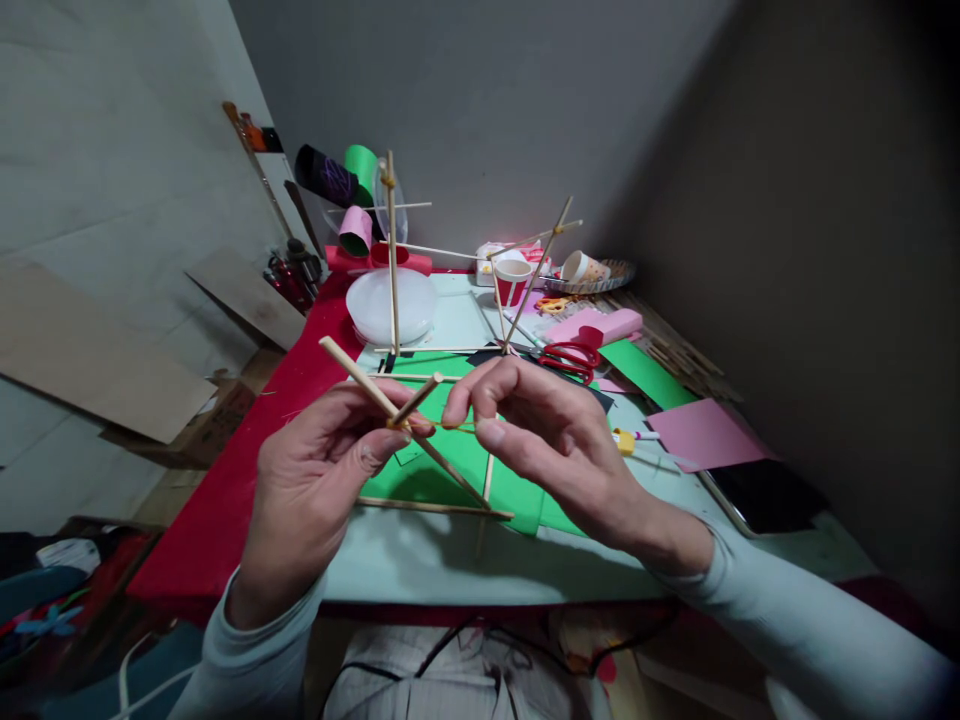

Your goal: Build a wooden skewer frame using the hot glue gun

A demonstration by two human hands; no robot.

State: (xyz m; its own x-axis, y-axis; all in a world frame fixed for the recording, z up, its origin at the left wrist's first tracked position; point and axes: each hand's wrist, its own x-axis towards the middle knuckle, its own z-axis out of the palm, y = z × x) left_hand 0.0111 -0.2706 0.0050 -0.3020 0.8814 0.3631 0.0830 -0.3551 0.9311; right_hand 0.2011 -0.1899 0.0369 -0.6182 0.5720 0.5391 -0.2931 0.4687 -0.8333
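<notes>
Between the thumb and fingers of my left hand [307,475] is the joint of two crossed wooden sticks [356,375], bound there by a yellow rubber band [456,427]. My right hand [566,440] pinches the band's other end and holds it stretched sideways from the joint. The sticks belong to a stick frame whose upright stick [393,265] stands at the back left, and a leaning stick [534,280] rises at the back right. Under the frame lies green paper [450,470]. Parts of the band are hidden by my fingers.
Red scissors [571,360], pink paper [709,433] and a dark phone-like slab [761,495] lie at the right. Behind stand a red-and-white paper cup [513,278] and a translucent round lid [390,305]. Spare wood strips [671,350] line the wall side.
</notes>
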